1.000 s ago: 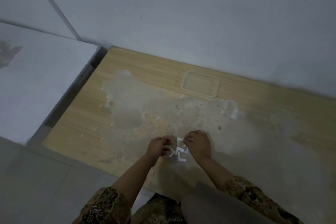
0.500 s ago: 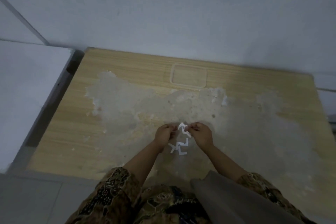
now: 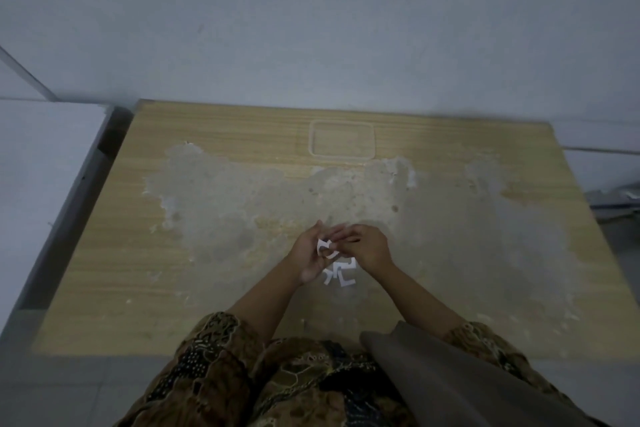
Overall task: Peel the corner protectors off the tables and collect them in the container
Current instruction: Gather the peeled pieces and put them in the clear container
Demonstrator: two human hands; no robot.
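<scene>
A worn wooden table (image 3: 194,253) fills the middle of the view. Over its centre my left hand (image 3: 310,255) and my right hand (image 3: 367,246) meet, fingertips together, around a small white corner protector (image 3: 325,248) held just above the table. Which hand actually pinches it is hard to tell; both touch it. Several more white L-shaped corner protectors (image 3: 341,272) lie on the table right under my hands. A clear, shallow rectangular container (image 3: 343,144) stands near the table's far edge, close to the wall.
A grey wall rises behind the table. A white surface (image 3: 38,184) adjoins the table's left side across a dark gap. The tabletop's veneer is peeled away in a large grey patch (image 3: 242,204). My patterned sleeves and a grey cloth (image 3: 433,378) fill the bottom.
The view has swung right, centring the table. My hands lifted one white protector off the pile and now hold it together above the others.
</scene>
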